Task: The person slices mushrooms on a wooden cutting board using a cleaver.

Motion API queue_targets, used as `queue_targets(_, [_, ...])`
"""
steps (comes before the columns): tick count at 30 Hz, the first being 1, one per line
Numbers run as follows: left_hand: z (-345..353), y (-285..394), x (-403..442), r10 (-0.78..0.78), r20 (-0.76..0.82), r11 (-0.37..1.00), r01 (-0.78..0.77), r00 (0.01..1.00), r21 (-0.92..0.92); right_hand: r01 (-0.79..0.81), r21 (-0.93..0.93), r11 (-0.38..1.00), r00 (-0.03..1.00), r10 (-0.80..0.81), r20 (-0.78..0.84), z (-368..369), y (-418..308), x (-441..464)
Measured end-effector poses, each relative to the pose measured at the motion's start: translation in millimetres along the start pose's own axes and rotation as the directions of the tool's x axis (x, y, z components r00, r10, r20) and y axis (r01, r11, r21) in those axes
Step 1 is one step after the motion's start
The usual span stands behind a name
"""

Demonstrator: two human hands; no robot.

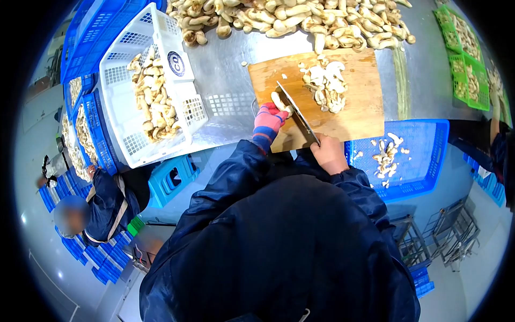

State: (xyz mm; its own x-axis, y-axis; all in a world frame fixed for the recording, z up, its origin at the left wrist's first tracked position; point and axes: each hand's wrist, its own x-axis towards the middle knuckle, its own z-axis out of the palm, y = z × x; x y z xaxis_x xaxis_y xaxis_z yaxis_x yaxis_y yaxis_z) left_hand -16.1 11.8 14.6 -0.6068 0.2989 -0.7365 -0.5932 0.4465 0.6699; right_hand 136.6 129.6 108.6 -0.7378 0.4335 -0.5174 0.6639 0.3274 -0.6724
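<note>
My left hand (pixel 270 120), in a pink and blue striped glove, holds a pale mushroom (pixel 280 103) by its lower end over the left part of the wooden cutting board (pixel 359 115). Bare and wrapped round a handle, my right hand (pixel 329 154) grips a knife (pixel 300 115) at the board's front edge. The blade slants up and to the left, just right of the mushroom. Sliced mushroom pieces (pixel 326 86) lie in a pile on the board's upper right part.
Whole mushrooms (pixel 295 19) are heaped behind the board. A white basket (pixel 115 107) with mushrooms stands left, a blue crate (pixel 424 166) with pieces at the lower right. Green baskets (pixel 464 64) are far right. A person (pixel 107 201) is at left, another person's arm (pixel 494 126) at right.
</note>
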Motion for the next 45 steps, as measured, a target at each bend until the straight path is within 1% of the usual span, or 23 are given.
queue_targets(5, [2,-4,4,-0.004,-0.033,0.995,0.007,0.999,0.096,0.072,-0.1,0.992,0.995,-0.078,-0.066,-9,-16,-18])
queue_targets(6, [-3,-18,14,0.273,0.023,0.891,-0.262,0.962,0.371,0.017,-0.146,0.989,0.999,-0.024,-0.045,-8,-21,-23])
queue_targets(7, [-12,-40,31,0.504,0.156,0.644,-0.489,0.85,0.588,-0.039,-0.191,0.981,0.999,0.034,-0.028,-6,-26,-29])
queue_targets(9, [-10,-34,32,0.63,0.326,0.29,-0.603,0.705,0.743,-0.103,-0.241,0.965,0.994,0.106,0.002,-3,-26,-38])
queue_targets(11, [-6,-22,17,0.584,0.289,0.279,-0.522,0.759,0.806,-0.12,-0.247,0.961,0.99,0.135,0.042,4,-20,-43])
queue_targets(12, [-2,-11,7,0.541,0.278,0.346,-0.512,0.794,0.786,-0.148,-0.23,0.962,0.983,0.168,0.072,1,-22,-45])
queue_targets(15, [-7,-3,5,0.534,0.33,0.251,-0.519,0.778,0.817,-0.202,-0.202,0.958,0.971,0.223,0.087,-7,-25,-49])
queue_targets(16, [-6,-1,1,0.538,0.291,0.294,-0.499,0.791,0.815,-0.206,-0.19,0.96,0.97,0.226,0.092,-8,-24,-49])
queue_targets(19, [-7,3,0,0.505,0.332,0.192,-0.479,0.797,0.857,-0.215,-0.159,0.964,0.969,0.23,0.085,-5,-21,-47])
queue_targets(21, [-11,-20,19,0.533,0.258,0.373,-0.498,0.806,0.783,-0.223,-0.143,0.964,0.972,0.231,0.041,5,-19,-34])
queue_targets(22, [-14,-34,27,0.54,0.219,0.458,-0.502,0.813,0.734,-0.172,-0.122,0.978,0.984,0.176,0.025,8,-20,-23])
queue_targets(25, [3,18,-13,0.168,0.022,0.826,-0.153,0.985,0.543,-0.047,-0.087,0.995,0.998,0.042,-0.052,42,0,23])
queue_targets(26, [4,21,-18,0.169,0.018,0.786,-0.146,0.985,0.601,-0.047,-0.115,0.992,0.998,0.042,-0.039,39,-5,24])
queue_targets(28, [-13,-8,9,0.371,0.307,0.3,-0.426,0.876,0.853,0.023,-0.028,0.999,0.995,-0.025,-0.091,22,-17,6])
queue_targets(29, [-18,-18,20,0.394,0.477,0.003,-0.52,0.786,0.854,0.055,0.01,0.998,0.991,-0.053,-0.124,18,-19,-7])
queue_targets(30, [-12,3,2,0.34,0.45,0.024,-0.485,0.826,0.874,-0.029,0.018,0.999,0.995,0.031,-0.09,19,-19,-18])
queue_targets(33, [-14,-19,17,0.375,0.344,0.428,-0.49,0.861,0.759,-0.229,-0.102,0.968,0.967,0.238,0.088,2,-32,-43])
queue_targets(34, [-16,-24,19,0.344,0.368,0.269,-0.466,0.864,0.843,-0.248,-0.102,0.963,0.961,0.258,0.099,2,-29,-45])
queue_targets(37, [-19,-23,22,0.309,0.443,0.188,-0.511,0.841,0.839,-0.248,-0.141,0.959,0.963,0.259,0.069,0,-30,-47])
queue_targets(39, [-29,-60,48,0.371,0.443,0.411,-0.572,0.816,0.71,-0.24,-0.116,0.964,0.966,0.249,0.072,1,-27,-47])
queue_targets(41, [-30,-58,47,0.399,0.458,0.375,-0.598,0.794,0.709,-0.215,-0.102,0.971,0.972,0.223,0.072,0,-25,-47])
queue_targets(43, [-19,-11,15,0.387,0.5,0.079,-0.568,0.775,0.819,-0.173,-0.1,0.98,0.981,0.18,0.073,-1,-23,-48])
queue_targets(45, [-22,-22,22,0.504,0.521,0.116,-0.652,0.689,0.75,-0.194,-0.104,0.975,0.977,0.201,0.065,0,-24,-47])
